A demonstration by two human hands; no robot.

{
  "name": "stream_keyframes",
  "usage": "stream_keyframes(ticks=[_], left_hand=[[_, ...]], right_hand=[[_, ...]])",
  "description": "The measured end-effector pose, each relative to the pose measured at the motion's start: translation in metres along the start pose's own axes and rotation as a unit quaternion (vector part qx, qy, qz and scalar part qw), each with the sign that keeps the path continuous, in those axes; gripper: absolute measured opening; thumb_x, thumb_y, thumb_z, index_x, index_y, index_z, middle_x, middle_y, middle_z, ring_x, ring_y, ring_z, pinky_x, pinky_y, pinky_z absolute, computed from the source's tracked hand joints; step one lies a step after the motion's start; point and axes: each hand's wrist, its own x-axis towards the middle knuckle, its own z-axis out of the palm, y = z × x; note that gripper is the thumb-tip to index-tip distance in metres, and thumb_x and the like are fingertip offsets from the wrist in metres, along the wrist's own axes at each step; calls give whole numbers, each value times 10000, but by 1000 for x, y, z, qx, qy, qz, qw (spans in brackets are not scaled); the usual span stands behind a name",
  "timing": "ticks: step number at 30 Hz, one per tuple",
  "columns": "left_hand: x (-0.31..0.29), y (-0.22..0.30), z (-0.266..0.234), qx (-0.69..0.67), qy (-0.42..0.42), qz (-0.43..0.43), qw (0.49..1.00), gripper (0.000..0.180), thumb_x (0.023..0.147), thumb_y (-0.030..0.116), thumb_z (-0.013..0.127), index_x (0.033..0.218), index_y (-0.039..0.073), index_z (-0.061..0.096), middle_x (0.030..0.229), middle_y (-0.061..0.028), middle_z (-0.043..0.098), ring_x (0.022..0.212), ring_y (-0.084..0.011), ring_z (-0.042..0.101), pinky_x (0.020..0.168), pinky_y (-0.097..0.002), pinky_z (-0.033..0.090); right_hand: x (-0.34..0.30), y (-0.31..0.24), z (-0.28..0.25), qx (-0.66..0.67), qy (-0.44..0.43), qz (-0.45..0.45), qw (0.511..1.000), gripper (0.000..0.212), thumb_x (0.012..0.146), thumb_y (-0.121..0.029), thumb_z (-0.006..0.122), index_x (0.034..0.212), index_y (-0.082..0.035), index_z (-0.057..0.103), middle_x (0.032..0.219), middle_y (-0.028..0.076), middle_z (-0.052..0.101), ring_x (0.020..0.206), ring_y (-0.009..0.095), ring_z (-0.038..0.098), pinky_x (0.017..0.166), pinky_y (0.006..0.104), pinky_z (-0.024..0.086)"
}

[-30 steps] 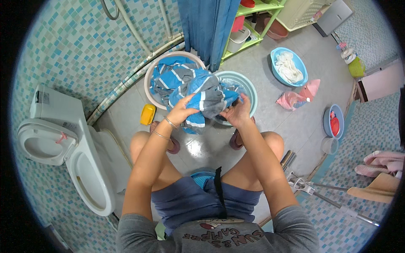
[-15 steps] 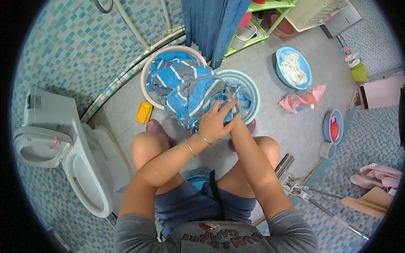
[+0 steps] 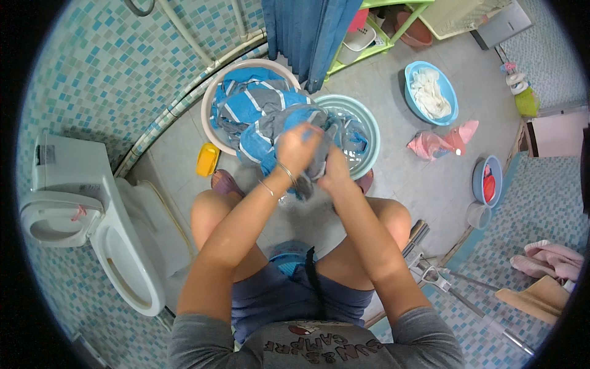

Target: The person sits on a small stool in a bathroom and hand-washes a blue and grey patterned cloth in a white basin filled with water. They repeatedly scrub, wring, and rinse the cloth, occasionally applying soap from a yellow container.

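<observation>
A large wet-looking cloth with blue, grey and white stripes fills a pale pinkish basin and spills over its right side. Part of it reaches into the light green basin, where clear water shows. My left hand, blurred and with bangles on the wrist, is closed on a bunched part of the cloth. Close by on the right, my right hand grips the same bunch near the green basin's rim. A loose end hangs below my hands, above the floor between my feet.
A yellow scoop-like container lies left of the basins. A toilet stands at the left. Farther right are a blue basin with white laundry, a pink plastic bag and a small blue basin. A blue curtain hangs behind.
My hands have moved apart, the left up and leftward off the right. The bunched cloth has shifted, and a grey end now hangs below them.
</observation>
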Motion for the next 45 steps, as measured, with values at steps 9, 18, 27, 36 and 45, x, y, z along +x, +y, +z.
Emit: stream_keyframes(ticks=[9,18,27,36,45], left_hand=[[-64,35,16,100,52,264,958,49,764,124,603,763,78,621,858,-115,610,736,-325,608,633,-380,497],[-47,33,19,94,71,264,957,154,737,210,666,792,68,639,834,-131,615,747,-306,610,650,-368,491],[-42,20,19,71,54,264,960,159,769,169,652,721,34,584,755,-135,582,691,-340,582,613,-395,466],[-6,-5,14,63,208,140,966,177,823,163,596,738,8,597,739,-170,611,679,-358,588,607,-402,463],[-4,-5,8,51,184,129,973,175,802,209,618,772,38,636,758,-146,609,728,-349,613,623,-394,489]], right_hand=[[30,-18,-24,-124,17,26,992,328,917,-337,456,1037,-63,590,987,104,623,888,243,604,788,397,493],[29,-22,-27,-123,-66,-35,990,337,876,-263,521,1097,-10,550,1022,76,591,889,206,573,752,352,469],[26,-18,-31,-108,10,-49,993,376,839,-282,570,1073,12,561,924,96,591,817,242,569,748,403,462],[-12,5,11,-29,-3,-1,1000,345,885,-275,510,1103,-12,562,1014,124,613,903,227,579,773,375,475],[-19,2,29,6,8,-6,1000,331,860,-275,528,1057,-9,550,955,93,592,870,233,580,730,375,480]])
